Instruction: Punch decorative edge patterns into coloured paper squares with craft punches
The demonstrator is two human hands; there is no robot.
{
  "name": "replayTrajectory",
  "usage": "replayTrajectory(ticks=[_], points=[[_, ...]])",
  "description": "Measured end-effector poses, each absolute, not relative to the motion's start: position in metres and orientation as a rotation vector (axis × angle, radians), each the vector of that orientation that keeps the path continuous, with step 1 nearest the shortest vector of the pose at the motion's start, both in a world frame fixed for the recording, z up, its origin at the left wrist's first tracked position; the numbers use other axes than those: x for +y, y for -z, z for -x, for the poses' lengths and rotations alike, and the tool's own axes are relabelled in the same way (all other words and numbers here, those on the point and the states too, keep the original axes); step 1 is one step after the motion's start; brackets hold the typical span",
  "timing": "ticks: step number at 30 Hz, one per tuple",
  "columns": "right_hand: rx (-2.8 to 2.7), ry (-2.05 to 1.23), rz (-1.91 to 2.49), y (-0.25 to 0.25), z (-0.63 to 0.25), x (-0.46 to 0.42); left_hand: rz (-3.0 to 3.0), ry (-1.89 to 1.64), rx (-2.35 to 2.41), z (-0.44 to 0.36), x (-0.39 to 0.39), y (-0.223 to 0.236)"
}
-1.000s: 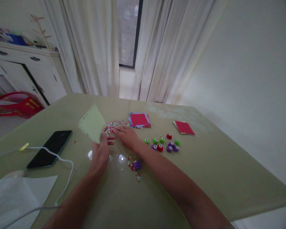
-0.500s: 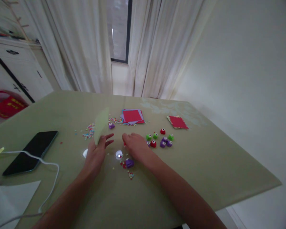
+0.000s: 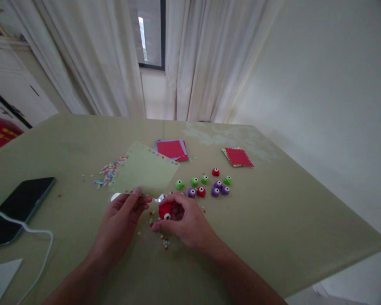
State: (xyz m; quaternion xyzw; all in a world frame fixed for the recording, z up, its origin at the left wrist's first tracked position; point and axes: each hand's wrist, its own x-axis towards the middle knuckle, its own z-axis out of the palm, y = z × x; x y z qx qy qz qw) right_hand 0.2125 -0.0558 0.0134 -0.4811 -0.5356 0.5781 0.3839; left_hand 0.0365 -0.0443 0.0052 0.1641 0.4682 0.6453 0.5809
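Observation:
My left hand [image 3: 119, 218] pinches the near edge of a pale green paper sheet [image 3: 146, 171], whose far right edge has a row of small punched holes. In my right hand [image 3: 187, 218], between thumb and fingers, is a red craft punch [image 3: 165, 210] with a round eye on it. It is held just above the table, apart from the sheet. Small paper bits [image 3: 166, 243] lie below my hands. A shiny light spot [image 3: 159, 199] shows between them. Just beyond my right hand stand several green, red and purple punches, among them a purple punch [image 3: 192, 193].
A stack of coloured paper squares [image 3: 171, 149] lies behind the sheet, and a red square with a punched border [image 3: 238, 157] farther right. Loose confetti [image 3: 109, 173] is scattered on the left. A black phone [image 3: 22, 205] and a white cable [image 3: 47, 254] lie at far left.
The green sheet has turned from nearly edge-on to lying broad and low. My right hand has come back towards me with the red punch in it. The camera view has shifted slightly.

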Motion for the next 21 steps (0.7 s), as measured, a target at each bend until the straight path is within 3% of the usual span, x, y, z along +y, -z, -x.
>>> replayTrajectory(ticks=[8, 21], points=[[-1.026, -1.780, 1.115, -0.005, -0.205, -0.059, -0.341, -1.390, 1.092, -0.042, -0.050, -0.011], [-0.938, -1.716, 1.044, -0.007, -0.205, -0.057, -0.831, -1.240, 1.306, -0.034, -0.057, 0.002]])
